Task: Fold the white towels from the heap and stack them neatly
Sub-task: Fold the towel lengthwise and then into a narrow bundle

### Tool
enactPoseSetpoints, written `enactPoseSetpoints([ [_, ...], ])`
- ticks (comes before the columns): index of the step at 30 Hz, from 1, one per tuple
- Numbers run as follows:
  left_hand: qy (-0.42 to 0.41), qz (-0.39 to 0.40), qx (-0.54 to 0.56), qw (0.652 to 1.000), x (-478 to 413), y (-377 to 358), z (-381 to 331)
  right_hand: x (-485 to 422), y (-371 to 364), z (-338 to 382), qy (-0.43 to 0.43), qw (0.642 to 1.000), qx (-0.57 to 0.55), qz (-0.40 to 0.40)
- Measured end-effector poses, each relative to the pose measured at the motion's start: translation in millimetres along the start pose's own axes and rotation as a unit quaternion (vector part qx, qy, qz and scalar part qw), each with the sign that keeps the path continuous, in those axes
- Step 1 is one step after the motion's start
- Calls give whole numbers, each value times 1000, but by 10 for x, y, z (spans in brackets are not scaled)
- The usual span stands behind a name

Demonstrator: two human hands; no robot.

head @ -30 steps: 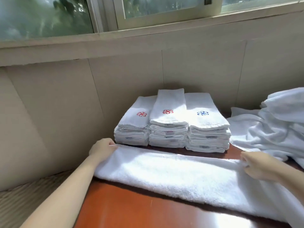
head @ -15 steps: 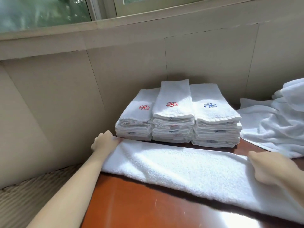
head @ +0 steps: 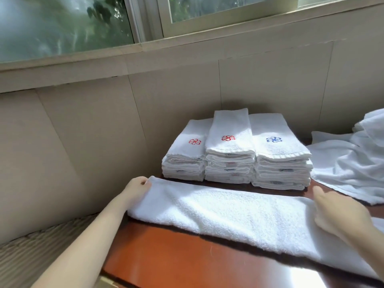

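A long towel (head: pixel 239 213), white terry folded lengthwise into a narrow strip, lies flat across the tabletop (head: pixel 187 256), slanting towards the lower right. Behind it, three neat stacks of folded towels stand touching, side by side. The left stack (head: pixel 187 161) and middle stack (head: pixel 229 154) carry red emblems on top, and the right stack (head: pixel 280 161) a blue one. The rumpled heap (head: pixel 353 163) sprawls at right.

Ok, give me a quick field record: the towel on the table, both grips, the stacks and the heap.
towel: folded into a long strip, flat across the table
left grip: pinches its left end
right grip: rests on its right part; pinch unclear
stacks: three folded piles side by side behind the towel; top emblems red, red, blue
heap: unfolded towels, far right
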State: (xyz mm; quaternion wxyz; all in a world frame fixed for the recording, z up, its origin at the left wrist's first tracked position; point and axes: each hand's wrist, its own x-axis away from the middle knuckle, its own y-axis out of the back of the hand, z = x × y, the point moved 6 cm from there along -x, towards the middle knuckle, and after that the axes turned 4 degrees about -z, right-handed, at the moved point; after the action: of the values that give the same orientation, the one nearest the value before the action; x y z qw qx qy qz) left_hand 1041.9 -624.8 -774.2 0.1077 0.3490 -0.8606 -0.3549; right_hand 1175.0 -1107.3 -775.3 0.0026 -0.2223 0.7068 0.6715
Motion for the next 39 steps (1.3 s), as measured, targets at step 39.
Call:
enactPoseSetpoints([
  [39,-333,37,-229,914,2737,-2700,-2411,1577,688,-1674,-177,965,-126,145],
])
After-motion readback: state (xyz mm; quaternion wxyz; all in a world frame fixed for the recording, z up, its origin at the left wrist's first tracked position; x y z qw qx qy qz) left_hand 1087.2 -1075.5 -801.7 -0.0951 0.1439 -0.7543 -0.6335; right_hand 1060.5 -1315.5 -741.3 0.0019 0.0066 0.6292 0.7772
